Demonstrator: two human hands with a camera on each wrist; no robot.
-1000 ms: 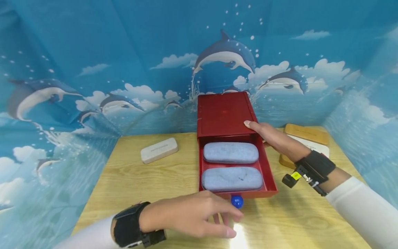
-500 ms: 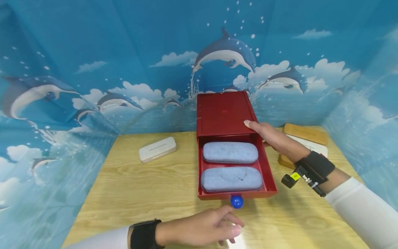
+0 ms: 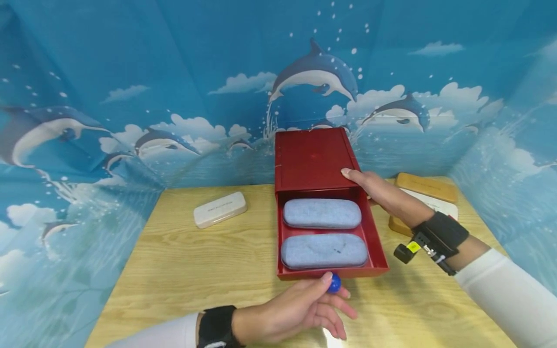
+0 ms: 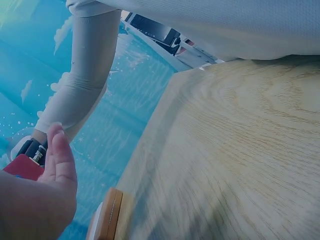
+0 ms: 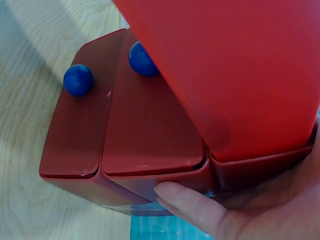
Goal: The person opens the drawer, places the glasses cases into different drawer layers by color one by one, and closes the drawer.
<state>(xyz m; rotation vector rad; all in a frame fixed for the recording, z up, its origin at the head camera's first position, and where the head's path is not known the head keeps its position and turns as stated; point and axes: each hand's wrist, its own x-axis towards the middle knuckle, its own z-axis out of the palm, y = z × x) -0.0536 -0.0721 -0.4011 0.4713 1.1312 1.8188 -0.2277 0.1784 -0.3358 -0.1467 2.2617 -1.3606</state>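
Observation:
A red drawer cabinet stands at the back of the table, its top drawer pulled out. Two blue-grey glasses cases lie in that drawer, one behind the other. My left hand pinches the drawer's blue knob between thumb and forefinger, the other fingers loosely bent. With the thumb on top and fingers along the side, my right hand grips the cabinet's right front corner. In the right wrist view, two lower drawers with blue knobs are closed.
A white glasses case lies on the wooden table left of the cabinet. Behind my right forearm are a tan case, a white case and another tan case, partly hidden. A dolphin-print curtain surrounds the table.
My left hand has come from left of and below the blue knob to pinch it, turning thumb upward. My right hand, the cabinet and the pulled-out drawer have stayed put.

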